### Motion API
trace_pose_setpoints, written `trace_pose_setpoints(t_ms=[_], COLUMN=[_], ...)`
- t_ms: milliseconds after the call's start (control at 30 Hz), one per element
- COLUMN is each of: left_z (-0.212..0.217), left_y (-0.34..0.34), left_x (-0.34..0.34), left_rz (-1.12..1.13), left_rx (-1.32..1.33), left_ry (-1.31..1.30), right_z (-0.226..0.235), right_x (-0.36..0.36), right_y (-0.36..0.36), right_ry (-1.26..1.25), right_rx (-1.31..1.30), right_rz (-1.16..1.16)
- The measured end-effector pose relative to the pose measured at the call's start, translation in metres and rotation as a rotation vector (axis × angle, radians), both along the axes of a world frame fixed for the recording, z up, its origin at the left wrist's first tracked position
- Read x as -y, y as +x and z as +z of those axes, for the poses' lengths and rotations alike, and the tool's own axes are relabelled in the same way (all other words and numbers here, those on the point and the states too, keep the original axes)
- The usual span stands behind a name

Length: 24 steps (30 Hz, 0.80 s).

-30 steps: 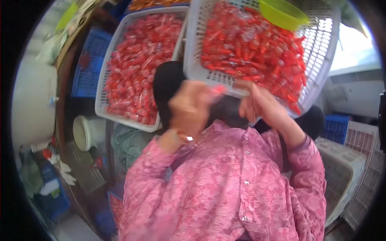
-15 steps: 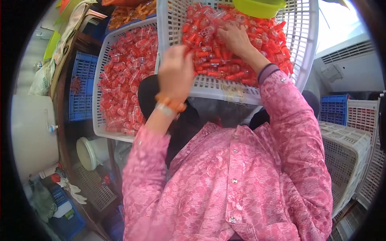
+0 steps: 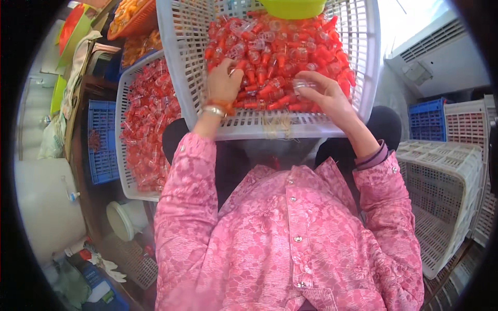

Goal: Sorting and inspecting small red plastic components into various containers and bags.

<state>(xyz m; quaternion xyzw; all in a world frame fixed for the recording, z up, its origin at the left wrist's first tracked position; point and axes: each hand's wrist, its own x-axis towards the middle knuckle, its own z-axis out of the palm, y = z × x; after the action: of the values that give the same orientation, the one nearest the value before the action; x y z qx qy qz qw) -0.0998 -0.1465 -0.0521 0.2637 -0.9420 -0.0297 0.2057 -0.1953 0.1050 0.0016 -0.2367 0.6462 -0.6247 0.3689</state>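
Because the white basket [image 3: 311,130] sits over the knees [image 3: 386,124], seemingly to put its red pieces [image 3: 275,67] within easy reach, both hands are in there! The right hand [image 3: 331,98] pinches a clear piece [image 3: 301,84] in its grip, thumb opposite fingers, likely because it's so small; the left hand [image 3: 222,84] rests among the red pieces, grip curled, though whether on anything I can't tell.

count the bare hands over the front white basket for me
2: the left hand toward the left of the red pieces, the right hand toward their right, both over the white basket. No others show.
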Motion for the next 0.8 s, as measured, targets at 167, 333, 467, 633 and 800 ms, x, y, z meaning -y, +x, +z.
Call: trace_pose_setpoints(t_ms=[167,333,467,633,800], left_z=[0.024,0.04,0.062,0.062,0.051], left_y=[0.022,0.029,0.042,0.066,0.091], left_x=[-0.055,-0.09,-0.106,-0.124,-0.115], left_rz=[-0.179,-0.27,-0.254,-0.354,-0.527], left_rx=[-0.291,-0.325,-0.422,-0.46,-0.449], left_ry=[1.213,0.976,0.894,0.719,0.475], right_z=[0.006,0.007,0.02,0.02,0.016], right_x=[0.015,0.012,0.013,0.003,0.003], right_y=[0.006,0.024,0.03,0.034,0.049], right_ry=[-0.018,-0.1,0.007,0.086,0.084], right_rx=[0.029,0.018,-0.058,0.308,0.652], right_rz=[0.011,0.099,0.274,0.444,0.525])
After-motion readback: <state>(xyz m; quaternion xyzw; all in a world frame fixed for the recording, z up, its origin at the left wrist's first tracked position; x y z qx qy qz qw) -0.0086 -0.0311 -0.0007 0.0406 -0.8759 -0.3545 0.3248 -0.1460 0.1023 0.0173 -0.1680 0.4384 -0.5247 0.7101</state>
